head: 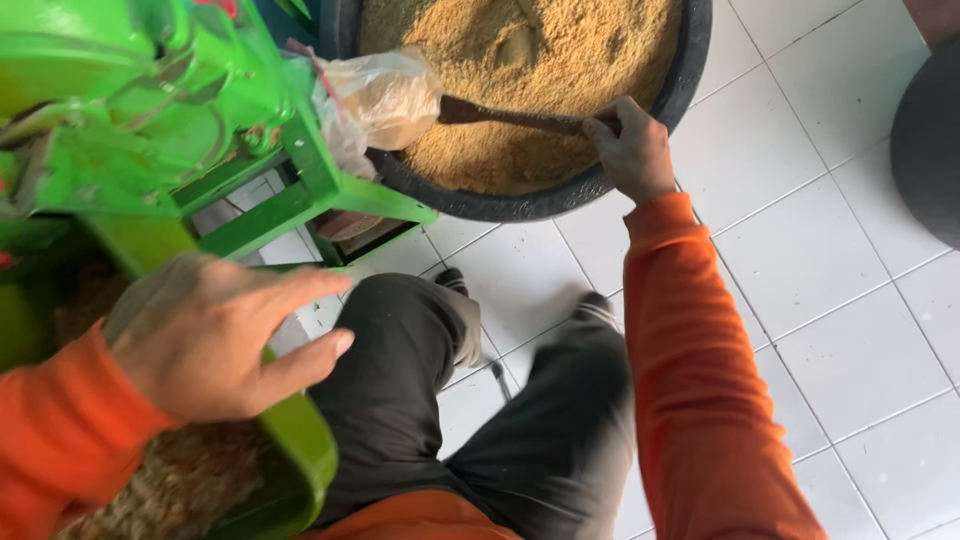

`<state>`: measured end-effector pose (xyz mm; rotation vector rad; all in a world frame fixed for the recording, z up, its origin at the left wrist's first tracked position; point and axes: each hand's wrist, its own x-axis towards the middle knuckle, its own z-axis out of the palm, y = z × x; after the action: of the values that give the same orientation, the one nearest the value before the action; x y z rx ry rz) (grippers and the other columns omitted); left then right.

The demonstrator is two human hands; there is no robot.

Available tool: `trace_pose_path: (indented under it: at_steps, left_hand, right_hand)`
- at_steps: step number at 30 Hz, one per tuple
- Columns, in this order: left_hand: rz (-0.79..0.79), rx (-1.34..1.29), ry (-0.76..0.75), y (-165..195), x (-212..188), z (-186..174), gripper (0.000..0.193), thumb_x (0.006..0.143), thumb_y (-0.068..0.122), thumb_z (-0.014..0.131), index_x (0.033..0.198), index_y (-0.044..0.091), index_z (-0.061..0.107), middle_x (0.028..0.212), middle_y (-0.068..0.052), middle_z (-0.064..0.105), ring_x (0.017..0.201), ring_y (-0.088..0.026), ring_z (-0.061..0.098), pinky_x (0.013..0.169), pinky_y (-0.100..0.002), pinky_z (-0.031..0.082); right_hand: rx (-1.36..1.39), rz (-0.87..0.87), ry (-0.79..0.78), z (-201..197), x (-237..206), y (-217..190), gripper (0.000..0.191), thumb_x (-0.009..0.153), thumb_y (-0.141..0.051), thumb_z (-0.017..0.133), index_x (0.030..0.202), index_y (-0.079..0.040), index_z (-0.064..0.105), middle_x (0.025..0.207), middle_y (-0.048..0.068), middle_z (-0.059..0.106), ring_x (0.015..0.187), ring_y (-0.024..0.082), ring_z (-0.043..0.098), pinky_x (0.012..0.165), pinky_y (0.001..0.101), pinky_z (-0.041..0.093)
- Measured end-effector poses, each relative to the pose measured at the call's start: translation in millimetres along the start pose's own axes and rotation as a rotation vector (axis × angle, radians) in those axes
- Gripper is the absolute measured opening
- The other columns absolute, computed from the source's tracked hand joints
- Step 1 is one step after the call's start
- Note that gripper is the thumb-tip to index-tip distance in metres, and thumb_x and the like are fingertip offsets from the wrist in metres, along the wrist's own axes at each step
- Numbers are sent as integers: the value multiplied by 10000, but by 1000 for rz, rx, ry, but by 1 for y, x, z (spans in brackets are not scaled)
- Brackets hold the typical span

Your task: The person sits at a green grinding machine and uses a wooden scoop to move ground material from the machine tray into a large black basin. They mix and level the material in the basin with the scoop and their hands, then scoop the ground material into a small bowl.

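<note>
Left hand (pixel 215 335): I see its fingers spread wide, resting on the green hopper rim (pixel 300 440); the contents below are blurred.
Right hand (pixel 632 150): fingers closed round a dark scoop handle (pixel 510 117).
Scoop head: buried in yellow meal.
Black tub (pixel 560 200): far edge cut off.

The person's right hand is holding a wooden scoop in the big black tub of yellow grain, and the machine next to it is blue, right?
Not quite: the machine is green, not blue, as the head view shows. The rest holds: the right hand grips a wooden scoop in the big black tub of yellow grain.
</note>
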<state>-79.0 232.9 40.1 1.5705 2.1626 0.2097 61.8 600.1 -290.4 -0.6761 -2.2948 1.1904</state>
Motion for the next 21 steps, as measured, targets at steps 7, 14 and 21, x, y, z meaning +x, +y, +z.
trace_pose_path:
  at_steps: [7, 14, 21]
  left_hand:
    - [-291, 27, -175, 2, -6, 8, 544, 769, 512, 768, 1211, 196, 752, 626, -67, 728, 538, -273, 687, 550, -421, 530]
    - [-225, -54, 11, 10, -7, 13, 433, 808, 442, 775, 1087, 112, 772, 588, -85, 695, 527, -297, 675, 529, -450, 518]
    - [-162, -139, 112, 10, -3, 11, 455, 735, 360, 800, 1037, 21, 780, 561, -112, 678, 471, -318, 655, 458, -446, 511]
  right_hand:
    - [357, 404, -265, 13, 36, 42, 217, 1008, -234, 724, 1058, -24, 711, 784, -4, 637, 658, 57, 556, 561, 235, 456]
    - [474, 555, -399, 44, 74, 35, 270, 1004, -286, 694, 1084, -29, 702, 798, -7, 633, 638, 51, 561, 541, 220, 481]
    - [658, 719, -500, 65, 82, 42, 268, 1015, -266, 667, 1132, -25, 667, 827, 0, 626, 641, 67, 542, 555, 215, 473]
